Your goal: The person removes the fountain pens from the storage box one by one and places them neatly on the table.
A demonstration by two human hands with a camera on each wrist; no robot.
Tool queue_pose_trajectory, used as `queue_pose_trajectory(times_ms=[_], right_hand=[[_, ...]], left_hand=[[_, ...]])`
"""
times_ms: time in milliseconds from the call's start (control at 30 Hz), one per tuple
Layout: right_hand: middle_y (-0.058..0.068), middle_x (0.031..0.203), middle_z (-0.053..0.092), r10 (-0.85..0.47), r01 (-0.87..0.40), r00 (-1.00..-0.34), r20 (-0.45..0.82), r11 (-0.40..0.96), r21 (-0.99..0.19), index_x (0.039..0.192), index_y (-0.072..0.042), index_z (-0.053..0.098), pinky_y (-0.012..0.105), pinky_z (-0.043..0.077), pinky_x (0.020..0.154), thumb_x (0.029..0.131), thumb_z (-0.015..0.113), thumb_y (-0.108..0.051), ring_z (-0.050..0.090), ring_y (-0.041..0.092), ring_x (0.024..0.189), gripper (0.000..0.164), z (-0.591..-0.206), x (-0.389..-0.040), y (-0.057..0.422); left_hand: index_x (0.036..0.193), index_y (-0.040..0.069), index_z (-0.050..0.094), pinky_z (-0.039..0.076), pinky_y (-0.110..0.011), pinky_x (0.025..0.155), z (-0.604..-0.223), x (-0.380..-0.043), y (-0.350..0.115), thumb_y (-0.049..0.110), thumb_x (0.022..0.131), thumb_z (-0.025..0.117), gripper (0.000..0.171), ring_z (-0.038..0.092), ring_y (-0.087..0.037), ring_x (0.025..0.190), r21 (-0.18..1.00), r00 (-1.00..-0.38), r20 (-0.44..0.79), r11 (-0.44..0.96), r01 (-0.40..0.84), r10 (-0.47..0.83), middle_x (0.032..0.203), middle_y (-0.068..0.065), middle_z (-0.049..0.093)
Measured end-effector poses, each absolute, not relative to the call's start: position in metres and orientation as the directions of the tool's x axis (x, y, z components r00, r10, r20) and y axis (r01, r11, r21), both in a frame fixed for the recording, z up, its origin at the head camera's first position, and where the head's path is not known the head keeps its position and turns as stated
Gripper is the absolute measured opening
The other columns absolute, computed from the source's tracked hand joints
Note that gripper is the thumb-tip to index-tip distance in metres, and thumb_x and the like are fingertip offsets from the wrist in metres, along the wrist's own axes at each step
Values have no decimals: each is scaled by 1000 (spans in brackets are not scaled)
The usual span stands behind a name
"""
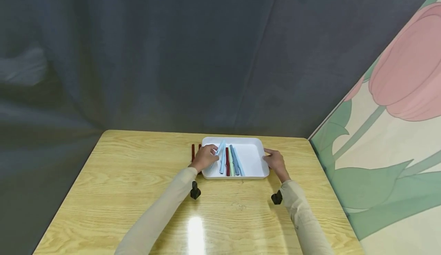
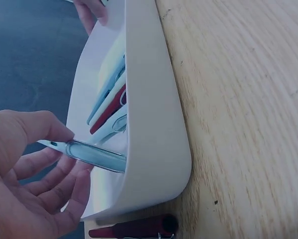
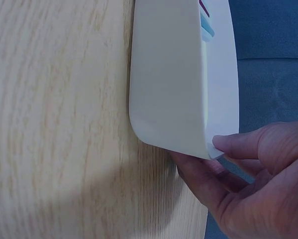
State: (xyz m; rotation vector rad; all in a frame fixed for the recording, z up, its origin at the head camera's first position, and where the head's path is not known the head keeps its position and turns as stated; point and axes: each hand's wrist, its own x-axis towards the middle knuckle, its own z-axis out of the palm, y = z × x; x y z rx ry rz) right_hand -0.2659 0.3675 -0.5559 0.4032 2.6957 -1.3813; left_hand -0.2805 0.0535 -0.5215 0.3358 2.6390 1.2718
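Observation:
My left hand (image 1: 204, 157) is over the left side of a white tray (image 1: 254, 159), pinching a light blue pen (image 2: 96, 155) between thumb and fingers. The pen slants, its far end behind the tray wall in the left wrist view. Inside the tray, side by side, lie a red pen (image 1: 227, 163), a pale green pen (image 1: 231, 164), a blue pen (image 1: 235, 161) and other light blue ones. My right hand (image 3: 263, 169) grips the tray's right end, thumb over the rim and fingers against the outside.
Dark red pens (image 1: 193, 152) lie on the wooden table (image 1: 138, 178) just left of the tray. A dark curtain (image 1: 193, 56) hangs behind the table's far edge. On the right stands a wall panel with painted tulips (image 1: 406, 67).

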Motion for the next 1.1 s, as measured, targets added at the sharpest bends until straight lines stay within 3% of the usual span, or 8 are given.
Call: queue_pose_trajectory(times_ms=[267, 533, 767, 1100], right_hand=[[31, 101, 74, 193, 264, -963, -186, 562, -784, 143, 4, 59, 24, 43, 49, 99, 61, -1, 52, 11, 50, 45, -555, -265, 368], [31, 101, 75, 194, 270, -962, -194, 551, -790, 143, 5, 59, 24, 42, 49, 98, 60, -1, 51, 10, 49, 45, -553, -264, 368], [28, 94, 75, 204, 281, -958, -201, 539, -794, 143, 5, 59, 24, 42, 49, 98, 61, -1, 49, 11, 48, 45, -553, -264, 367], [32, 105, 74, 206, 275, -960, -190, 555, -785, 143, 6, 59, 23, 43, 49, 99, 60, 0, 58, 14, 57, 44, -555, -266, 368]], left_hand=[[130, -4, 69, 59, -43, 82, -524, -281, 49, 3, 96, 69, 35, 69, -31, 97, 856, -970, -55, 512, 77, 238, 111, -20, 72], [136, -6, 65, 61, -33, 74, -533, -286, 40, 5, 97, 69, 41, 69, -23, 87, 910, -980, -69, 415, 16, 188, 113, -19, 69], [153, 1, 51, 65, -34, 69, -532, -289, 35, 3, 99, 68, 56, 71, -30, 86, 963, -978, -107, 265, -57, 179, 118, -23, 64], [155, 5, 49, 64, -30, 64, -526, -286, 28, 3, 100, 68, 59, 72, -38, 97, 973, -985, -116, 211, -87, 130, 120, -25, 65]])
